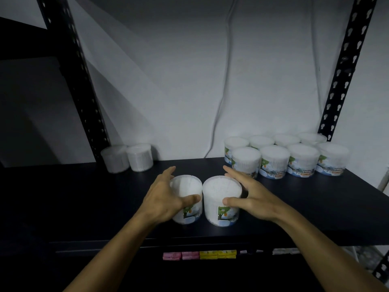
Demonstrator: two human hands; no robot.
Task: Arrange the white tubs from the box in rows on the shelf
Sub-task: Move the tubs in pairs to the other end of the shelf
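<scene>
Two white tubs (221, 200) stand side by side near the front edge of the dark shelf (84, 197). Left hand (166, 199) curls around the left tub, thumb on its front; right hand (250, 197) cups the right one. Bare shelf lies left. Eight tubs (288, 157) form two rows far right; two plain tubs (128, 158) far left.
</scene>
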